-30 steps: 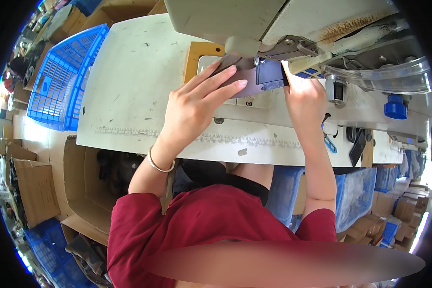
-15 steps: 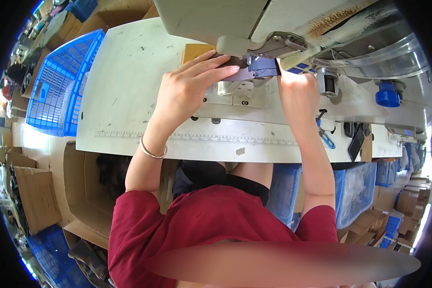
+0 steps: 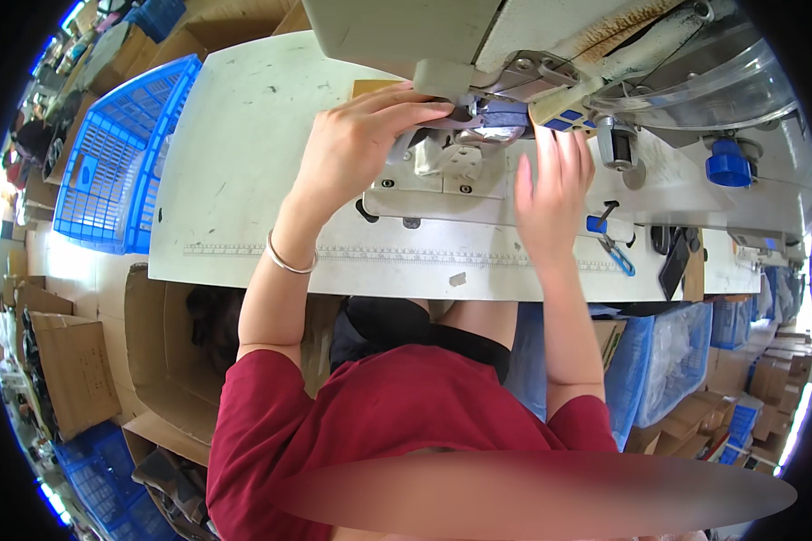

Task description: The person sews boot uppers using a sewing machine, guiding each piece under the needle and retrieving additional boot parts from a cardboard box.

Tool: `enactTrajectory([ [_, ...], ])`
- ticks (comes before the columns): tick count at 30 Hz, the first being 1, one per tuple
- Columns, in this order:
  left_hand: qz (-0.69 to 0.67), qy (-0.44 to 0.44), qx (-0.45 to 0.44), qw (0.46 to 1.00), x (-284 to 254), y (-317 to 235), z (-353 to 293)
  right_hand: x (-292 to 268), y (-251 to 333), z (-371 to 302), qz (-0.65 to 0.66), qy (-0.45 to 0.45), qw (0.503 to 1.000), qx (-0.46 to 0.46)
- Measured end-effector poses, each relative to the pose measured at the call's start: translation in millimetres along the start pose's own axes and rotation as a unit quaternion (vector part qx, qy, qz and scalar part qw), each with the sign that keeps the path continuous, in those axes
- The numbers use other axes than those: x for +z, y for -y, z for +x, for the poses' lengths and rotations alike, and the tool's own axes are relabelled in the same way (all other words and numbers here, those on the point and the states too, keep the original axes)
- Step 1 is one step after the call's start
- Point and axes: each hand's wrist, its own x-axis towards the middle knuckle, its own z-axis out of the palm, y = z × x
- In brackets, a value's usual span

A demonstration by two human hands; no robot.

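A sewing machine (image 3: 397,36) reaches over the white table from the top right. Beneath its head lies a blue-grey strip of material (image 3: 505,117), partly hidden by metal parts. My left hand (image 3: 356,135) is closed at the strip's left end, its thumb and fingers pressed together on a darker part beside the needle area. The far side of that grip is hidden. To the right of the strip, my right hand (image 3: 555,194) has its fingers stretched up and its thumb apart, with nothing visible in it. Its fingertips reach the cream guide with blue patches (image 3: 564,119).
A yellow block (image 3: 367,87) sits behind my left fingers. Small blue-handled snips (image 3: 618,257) and a black tool (image 3: 672,261) lie at the table's right. A printed ruler (image 3: 361,256) runs along the front edge. At left stands a blue basket (image 3: 108,171); a cardboard box (image 3: 167,352) is below.
My right hand has drawn back slightly towards me, and its fingers have gone from curled to stretched out. The left hand keeps nearly the same place on the strip.
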Motion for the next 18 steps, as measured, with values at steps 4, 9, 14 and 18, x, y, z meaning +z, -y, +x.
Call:
enactTrajectory([
  [4,-0.003,-0.011,0.014,1.0,-0.7,-0.2,0.0,-13.2,25.8,-33.5,0.195,0.016,0.978,0.072],
  [9,-0.008,-0.008,0.014,1.0,0.1,0.2,0.3,-11.2,33.6,-54.7,0.368,0.045,0.918,0.143],
  [14,-0.008,-0.006,0.018,1.0,0.3,-1.7,0.2,-9.7,35.1,-59.7,0.442,0.068,0.872,0.202],
  [18,-0.004,-0.004,0.023,1.0,-1.3,-2.8,1.6,-9.0,38.5,-59.5,0.5,0.073,0.824,0.257],
])
